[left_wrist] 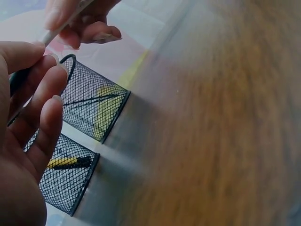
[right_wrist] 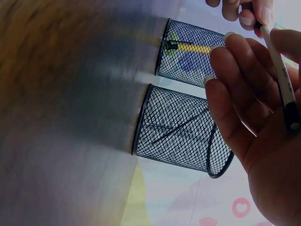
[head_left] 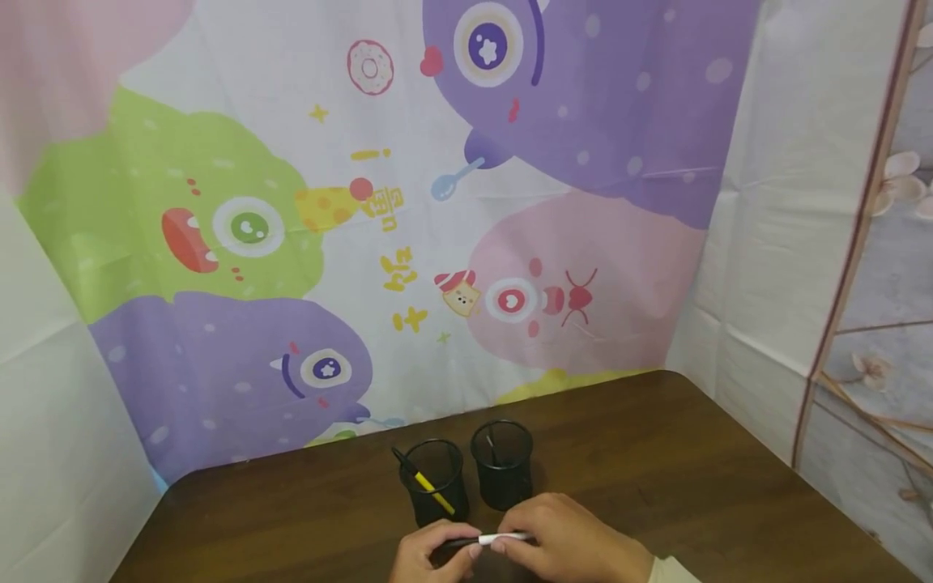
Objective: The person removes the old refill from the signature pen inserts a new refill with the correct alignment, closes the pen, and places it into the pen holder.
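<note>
Low in the head view both hands meet at a pen (head_left: 499,538) with a white barrel and black ends. My left hand (head_left: 430,555) pinches its dark end between thumb and fingers. On the white part, my right hand (head_left: 564,538) has a thumb-and-finger grip, the other fingers loosely bent beside it. The right wrist view shows the white barrel (right_wrist: 281,75) crossing the right palm to a black tip. Just beyond the hands stand two black mesh pen cups, a left one (head_left: 424,512) and a right one (head_left: 504,491).
A yellow-and-black pen (head_left: 424,481) leans in the left cup. Thin dark sticks (right_wrist: 176,128) show through the right cup's mesh. The brown wooden table (head_left: 619,453) ends at a cloth (head_left: 408,364) printed with cartoon monsters. A pale flowered panel (head_left: 875,324) stands right.
</note>
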{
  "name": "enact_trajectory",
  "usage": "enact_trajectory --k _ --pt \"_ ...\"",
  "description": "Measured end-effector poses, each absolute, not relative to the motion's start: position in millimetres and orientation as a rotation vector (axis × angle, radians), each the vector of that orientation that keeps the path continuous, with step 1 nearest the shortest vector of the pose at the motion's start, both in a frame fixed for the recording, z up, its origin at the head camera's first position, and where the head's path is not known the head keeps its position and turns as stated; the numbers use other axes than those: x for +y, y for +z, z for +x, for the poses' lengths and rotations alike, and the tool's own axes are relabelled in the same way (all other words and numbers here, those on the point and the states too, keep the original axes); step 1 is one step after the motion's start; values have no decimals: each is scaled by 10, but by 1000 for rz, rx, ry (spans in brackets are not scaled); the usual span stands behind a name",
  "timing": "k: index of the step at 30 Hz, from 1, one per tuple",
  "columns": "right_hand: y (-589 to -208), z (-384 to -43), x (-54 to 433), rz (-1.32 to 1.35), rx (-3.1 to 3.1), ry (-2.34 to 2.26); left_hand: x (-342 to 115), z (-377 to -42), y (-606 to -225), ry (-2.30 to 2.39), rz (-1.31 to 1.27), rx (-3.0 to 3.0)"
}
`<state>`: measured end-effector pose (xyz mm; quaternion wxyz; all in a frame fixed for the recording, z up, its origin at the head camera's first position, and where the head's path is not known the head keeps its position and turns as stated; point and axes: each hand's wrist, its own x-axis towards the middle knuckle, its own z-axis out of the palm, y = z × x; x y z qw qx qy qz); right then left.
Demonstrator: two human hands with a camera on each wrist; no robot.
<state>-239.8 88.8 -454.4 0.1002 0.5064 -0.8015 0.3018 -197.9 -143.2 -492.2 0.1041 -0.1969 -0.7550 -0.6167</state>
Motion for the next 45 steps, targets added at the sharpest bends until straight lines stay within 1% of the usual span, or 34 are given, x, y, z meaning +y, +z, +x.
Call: enact_trajectory --k 9,22,35,45 --pt "-4536 -2379 909 1461 -2424 1013 -1450 -2000 -4911 -1871 -618 -2265" --pt "-4524 -2377 892 1475 -2352 937 -1464 -2013 -4947 -1859 -686 -2203" --pt "-4536 -2379 892 1467 -2329 850 -1445 -2004 -4947 -1842 -648 -2191" --pt "-4523 -2377 890 1468 -2340 849 -1459 -2021 -4987 -1765 -712 -2145"
